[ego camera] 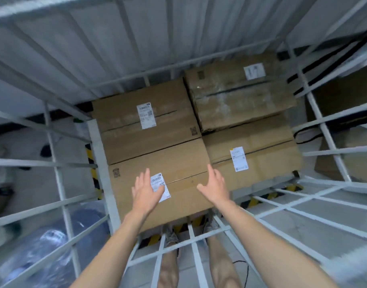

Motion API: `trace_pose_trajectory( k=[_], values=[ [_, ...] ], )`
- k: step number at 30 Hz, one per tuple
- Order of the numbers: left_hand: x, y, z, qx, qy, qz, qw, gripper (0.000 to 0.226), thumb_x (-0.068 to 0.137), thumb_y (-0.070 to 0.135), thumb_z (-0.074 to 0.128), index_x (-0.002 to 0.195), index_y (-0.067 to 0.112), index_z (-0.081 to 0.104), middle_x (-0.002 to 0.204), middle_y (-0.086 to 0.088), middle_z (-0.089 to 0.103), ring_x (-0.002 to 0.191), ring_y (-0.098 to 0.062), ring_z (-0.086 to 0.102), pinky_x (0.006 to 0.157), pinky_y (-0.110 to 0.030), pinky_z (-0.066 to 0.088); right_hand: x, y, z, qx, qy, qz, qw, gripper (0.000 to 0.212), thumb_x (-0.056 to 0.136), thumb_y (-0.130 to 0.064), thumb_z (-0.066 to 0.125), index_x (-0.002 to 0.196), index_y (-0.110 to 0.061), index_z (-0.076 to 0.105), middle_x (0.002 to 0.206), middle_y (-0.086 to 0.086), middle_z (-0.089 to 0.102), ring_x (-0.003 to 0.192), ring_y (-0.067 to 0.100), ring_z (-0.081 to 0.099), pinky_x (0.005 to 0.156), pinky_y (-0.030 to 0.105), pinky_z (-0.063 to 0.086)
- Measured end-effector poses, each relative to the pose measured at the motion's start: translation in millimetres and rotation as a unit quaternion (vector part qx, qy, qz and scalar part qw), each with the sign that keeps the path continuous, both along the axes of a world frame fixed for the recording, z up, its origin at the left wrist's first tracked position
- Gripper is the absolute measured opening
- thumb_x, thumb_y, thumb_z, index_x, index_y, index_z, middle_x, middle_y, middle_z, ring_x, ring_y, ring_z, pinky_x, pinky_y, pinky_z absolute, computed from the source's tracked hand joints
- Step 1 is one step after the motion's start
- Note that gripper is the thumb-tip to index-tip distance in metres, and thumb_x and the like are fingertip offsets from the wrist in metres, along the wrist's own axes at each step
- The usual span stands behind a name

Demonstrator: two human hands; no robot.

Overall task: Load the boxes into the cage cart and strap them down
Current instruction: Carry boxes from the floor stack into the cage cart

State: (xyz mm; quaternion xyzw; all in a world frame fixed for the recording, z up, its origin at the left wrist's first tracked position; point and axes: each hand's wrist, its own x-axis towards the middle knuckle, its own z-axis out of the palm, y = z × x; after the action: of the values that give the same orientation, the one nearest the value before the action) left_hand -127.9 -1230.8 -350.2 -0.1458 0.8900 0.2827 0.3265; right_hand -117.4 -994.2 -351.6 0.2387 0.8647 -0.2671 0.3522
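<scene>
Four boxes [172,121] sit in the cage cart [99,154], packed touching two by two. The box at 1 o'clock [240,100] stands higher than the rest. The left hand [147,190] and right hand [214,188] are spread, gripping nothing, over the box at 6 o'clock [182,169]. No strap crosses the load, so strapping seems still to do. The stack crowds the bars at 9 o'clock. Free room lies upward and toward 4 o'clock.
</scene>
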Motion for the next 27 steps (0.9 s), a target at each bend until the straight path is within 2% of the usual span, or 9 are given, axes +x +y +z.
trace_pose_trajectory(
  k=[5,10,14,18,27],
  values=[
    [10.2,45.2,127.6,0.007,0.037,-0.1,0.994,0.081,0.096,0.047,0.051,0.162,0.027,0.007,0.171,-0.003,0.005,0.157,-0.022,-0.001,0.126,-0.049,0.003,41.3,14.0,125.1,0.015,0.041,-0.041,0.998,0.082,0.095,-0.051,0.054,0.161,-0.026,0.013,0.169,0.005,0.01,0.154,0.028,0.012,0.12,0.051,0.027],
    [26.7,100.2,216.3,-0.004,0.086,-0.153,0.985,0.079,0.097,0.045,0.05,0.162,0.024,0.012,0.17,-0.005,0.01,0.157,-0.025,0.004,0.126,-0.051,0.007,104.7,59.9,213.9,0.07,0.071,-0.061,0.993,0.075,0.1,-0.053,0.042,0.162,-0.027,0.01,0.17,0.004,0.001,0.156,0.029,0.002,0.122,0.052,0.015],
    [50.8,175.5,258.2,0.005,0.107,-0.225,0.968,0.078,0.096,0.044,0.052,0.162,0.022,0.016,0.169,-0.006,0.015,0.156,-0.027,0.006,0.125,-0.051,0.009,157.6,120.9,259.0,0.1,0.106,-0.131,0.981,0.072,0.1,-0.055,0.038,0.162,-0.027,0.013,0.17,0.004,0.002,0.156,0.029,0.001,0.124,0.05,0.009],
    [82.9,275.4,287.3,0.031,0.126,-0.308,0.942,0.079,0.096,0.045,0.052,0.162,0.024,0.015,0.169,-0.006,0.014,0.157,-0.026,0.005,0.125,-0.051,0.007,215.6,195.1,288.2,0.118,0.13,-0.213,0.961,0.072,0.099,-0.055,0.037,0.161,-0.026,0.015,0.17,0.007,0.006,0.155,0.031,0.004,0.124,0.052,0.012],
    [174.9,490.5,325.1,0.096,0.156,-0.481,0.857,0.08,0.097,0.051,0.052,0.162,0.027,0.012,0.17,-0.003,0.012,0.157,-0.025,0.003,0.126,-0.05,0.006,324.9,343.6,330.1,0.157,0.15,-0.371,0.903,0.073,0.1,-0.055,0.039,0.162,-0.026,0.014,0.17,0.009,0.006,0.155,0.033,0.006,0.124,0.051,0.013]
  ],
)
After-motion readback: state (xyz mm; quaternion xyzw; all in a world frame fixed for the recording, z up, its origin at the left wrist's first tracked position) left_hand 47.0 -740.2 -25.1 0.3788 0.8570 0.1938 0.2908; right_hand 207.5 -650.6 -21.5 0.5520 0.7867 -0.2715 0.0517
